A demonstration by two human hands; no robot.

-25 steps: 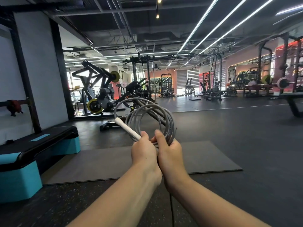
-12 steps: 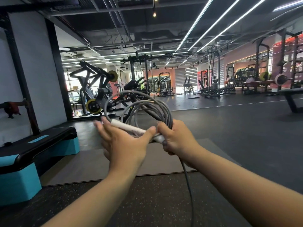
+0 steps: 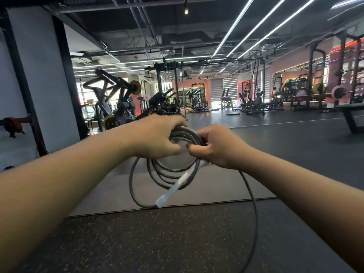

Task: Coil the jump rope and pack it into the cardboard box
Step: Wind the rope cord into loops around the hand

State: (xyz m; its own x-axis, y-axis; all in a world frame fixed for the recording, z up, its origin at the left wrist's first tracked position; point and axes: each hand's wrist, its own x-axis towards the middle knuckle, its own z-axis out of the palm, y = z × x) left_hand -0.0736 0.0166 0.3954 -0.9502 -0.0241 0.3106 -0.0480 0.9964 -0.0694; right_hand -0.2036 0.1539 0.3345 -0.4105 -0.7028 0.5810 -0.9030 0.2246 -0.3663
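Observation:
A grey jump rope [image 3: 167, 175] hangs in several loops in front of me, held at its top by both hands. My left hand [image 3: 157, 137] grips the upper left of the coil. My right hand [image 3: 215, 147] is closed on the coil's right side and on a white handle [image 3: 180, 183], which slants down to the left across the loops. One loose strand of rope [image 3: 253, 203] trails down from my right hand and out of the bottom of the view. No cardboard box is in view.
A grey floor mat [image 3: 216, 186] lies below the hands on dark speckled rubber flooring [image 3: 157, 243]. Weight machines [image 3: 118, 107] stand at the back left, racks and a bench [image 3: 350, 115] at the right. A white wall with black posts [image 3: 65, 75] is on the left.
The coil has swung from standing above the hands to hanging below them. My left hand has closed onto the top of the loops. The white handle now points down and left.

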